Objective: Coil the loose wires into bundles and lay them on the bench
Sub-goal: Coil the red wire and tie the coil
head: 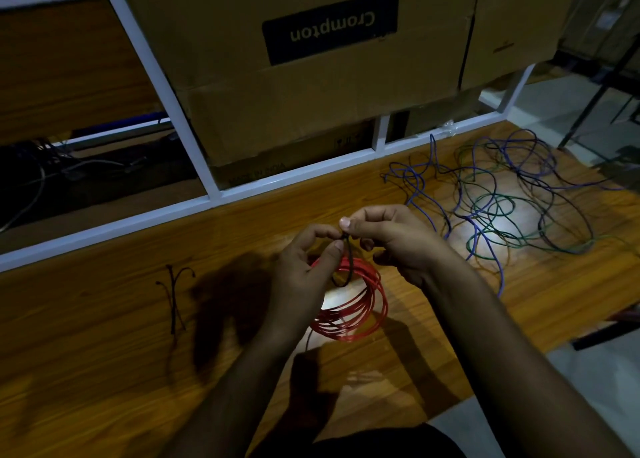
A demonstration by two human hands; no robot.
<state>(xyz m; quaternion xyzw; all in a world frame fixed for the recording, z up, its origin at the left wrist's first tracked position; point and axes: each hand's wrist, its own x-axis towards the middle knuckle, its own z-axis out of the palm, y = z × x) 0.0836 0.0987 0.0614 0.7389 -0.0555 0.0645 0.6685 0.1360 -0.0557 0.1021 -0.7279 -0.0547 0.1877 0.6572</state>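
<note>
Red wire coil (349, 305) tie pinched in both hands' grip, loose wires (512, 197) right, spare ties (175, 298) left

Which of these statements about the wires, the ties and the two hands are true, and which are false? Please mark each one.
1. The red coil is held above the bench. True.
2. Both hands pinch a black tie looped round the red coil. True.
3. The spare ties lie to the right of the hands. False: they lie to the left.
4. The loose wires on the right are all red. False: they are blue, green and dark.
5. The left hand lies flat on the bench. False: it is raised, pinching the tie.
</note>
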